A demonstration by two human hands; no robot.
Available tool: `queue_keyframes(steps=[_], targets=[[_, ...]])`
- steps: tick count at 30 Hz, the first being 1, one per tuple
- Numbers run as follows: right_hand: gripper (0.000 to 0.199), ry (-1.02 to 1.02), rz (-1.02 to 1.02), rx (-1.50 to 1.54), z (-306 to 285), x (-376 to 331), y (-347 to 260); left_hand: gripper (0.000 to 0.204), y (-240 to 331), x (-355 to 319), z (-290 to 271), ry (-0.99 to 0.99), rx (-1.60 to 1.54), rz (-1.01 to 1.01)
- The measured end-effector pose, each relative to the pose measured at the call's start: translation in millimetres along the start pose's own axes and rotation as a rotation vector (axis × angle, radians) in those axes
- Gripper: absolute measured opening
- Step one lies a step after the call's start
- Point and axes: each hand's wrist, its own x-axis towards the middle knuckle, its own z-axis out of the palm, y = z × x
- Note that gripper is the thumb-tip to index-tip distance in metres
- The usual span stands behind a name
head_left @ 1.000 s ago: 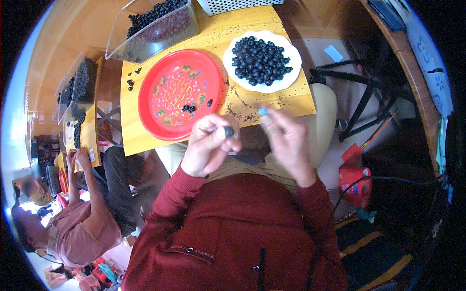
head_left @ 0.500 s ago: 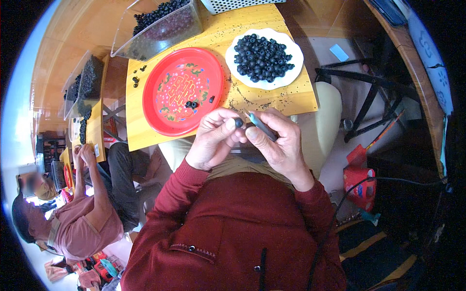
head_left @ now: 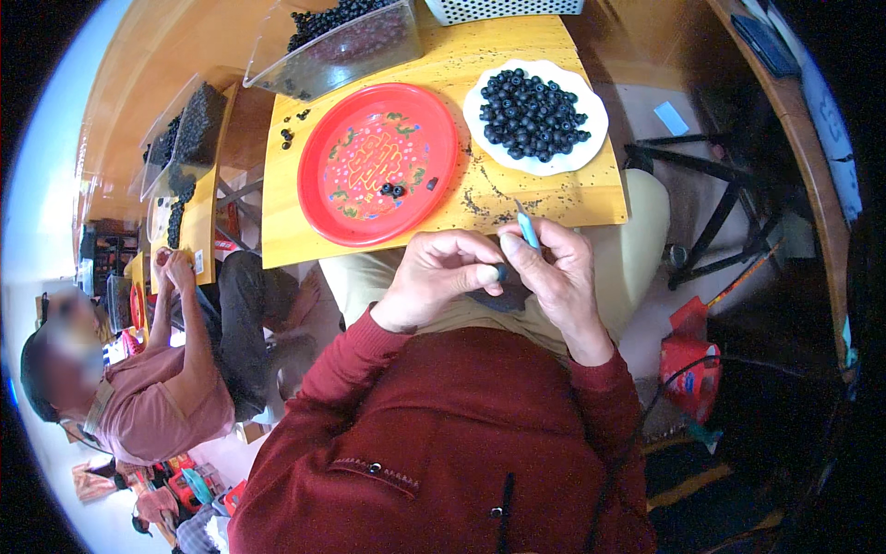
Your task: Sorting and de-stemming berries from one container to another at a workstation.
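Pinching a dark blueberry-like ball point(head_left: 501, 272) in my left hand point(head_left: 441, 272), a light-blue pointed tool point(head_left: 527, 229) in my right hand point(head_left: 558, 275).
Thumbs and forefingers are closed on both; beyond them lie a red plate point(head_left: 323, 171) with yellow character-like lettering and, rightward, a scalloped white plate point(head_left: 474, 125).

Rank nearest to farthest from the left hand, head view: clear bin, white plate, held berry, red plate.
1. Berry: in the left hand's fingertips
2. Red plate: ahead, slightly left
3. White plate: ahead, right
4. Clear bin: beyond the red plate, left
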Motion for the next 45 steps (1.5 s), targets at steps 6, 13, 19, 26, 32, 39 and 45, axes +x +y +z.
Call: queue_keyframes(steps=[6, 13, 19, 26, 32, 39, 45], targets=[[0.021, 0.096, 0.085, -0.005, -11, -4, 12, 0.012, 14, -18, -22, 0.267, 0.796, 0.202], [0.019, 0.112, 0.086, 0.0, -12, -6, 21, 0.012, 40, -11, -55, 0.541, 1.319, 0.375], [0.018, 0.128, 0.091, -0.005, -15, -7, 18, 0.014, 46, -4, -72, 0.486, 1.464, 0.365], [0.019, 0.142, 0.085, -0.005, -23, -12, 22, 0.019, 55, 4, -78, 0.435, 1.511, 0.182], [0.02, 0.158, 0.081, -0.01, -26, -15, 22, 0.02, 63, 13, -79, 0.348, 1.529, 0.119], [0.02, 0.162, 0.078, 0.011, -33, -14, 23, 0.018, 65, 34, -76, 0.291, 1.579, 0.187], [0.02, 0.178, 0.077, 0.015, -35, -14, 24, 0.02, 61, 77, -40, 0.25, 1.586, 0.316]])
